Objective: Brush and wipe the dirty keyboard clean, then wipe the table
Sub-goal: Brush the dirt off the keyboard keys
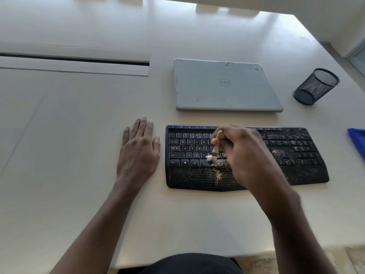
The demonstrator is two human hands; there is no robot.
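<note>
A black keyboard (pixel 197 175) lies on the pale table (pixel 79 135), in front of me. Tan crumbs cover its right half, the space bar and the wrist rest; the left keys look clean. My right hand (pixel 243 153) is over the middle of the keyboard, shut on a small wooden-handled brush (pixel 216 144). The brush bristles are blurred and touch the bottom key row near the space bar. My left hand (pixel 138 149) lies flat on the table just left of the keyboard, fingers apart, holding nothing. A blue cloth (pixel 358 141) shows at the right edge.
A shut grey laptop (pixel 225 86) lies behind the keyboard. A black mesh pen cup (pixel 316 87) stands at the right. A cable slot (pixel 75 60) runs across the table at the back left. The table's front edge is near my body.
</note>
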